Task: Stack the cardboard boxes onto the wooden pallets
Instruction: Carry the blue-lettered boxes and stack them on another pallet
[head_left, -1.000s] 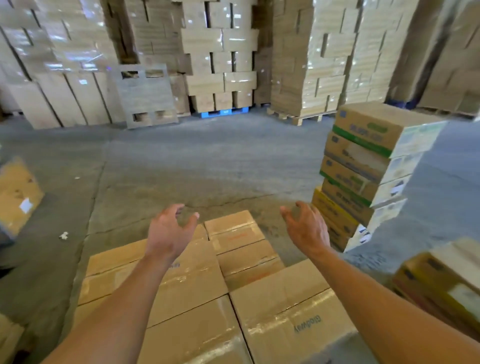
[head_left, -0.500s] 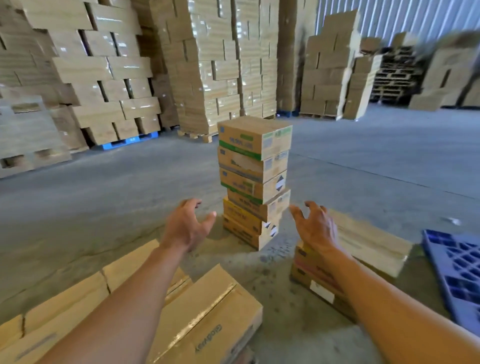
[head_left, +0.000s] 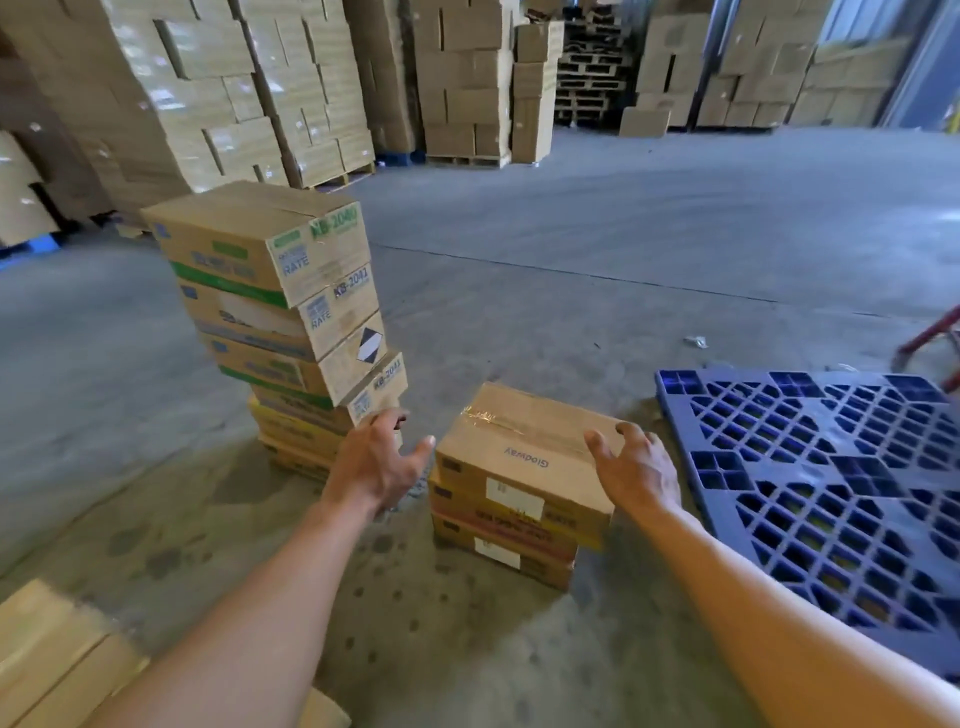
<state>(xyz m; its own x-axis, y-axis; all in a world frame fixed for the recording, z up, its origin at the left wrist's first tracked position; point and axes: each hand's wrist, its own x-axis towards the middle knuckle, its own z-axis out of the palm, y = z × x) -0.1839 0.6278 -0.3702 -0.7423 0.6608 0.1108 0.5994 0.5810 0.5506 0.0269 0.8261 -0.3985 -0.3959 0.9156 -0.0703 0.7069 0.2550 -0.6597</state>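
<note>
A low pile of two cardboard boxes sits on the concrete floor in front of me; the top box (head_left: 524, 452) is taped and printed "Glodway". My left hand (head_left: 376, 462) hovers just left of it, fingers spread and holding nothing. My right hand (head_left: 636, 467) reaches over its right end with spread fingers, holding nothing. To the left stands a leaning tower of several printed boxes (head_left: 280, 306). An empty blue plastic pallet (head_left: 831, 478) lies on the floor to the right.
Plain boxes (head_left: 57, 660) lie at the bottom left. Tall wrapped stacks of cartons (head_left: 270, 88) and piled wooden pallets (head_left: 592, 73) line the back. A red metal frame (head_left: 930, 338) shows at the right edge. Bare concrete stretches beyond.
My view has swung right, away from the plain boxes. The two-box pile and the blue pallet are now centred, and both hands have come down beside the top box.
</note>
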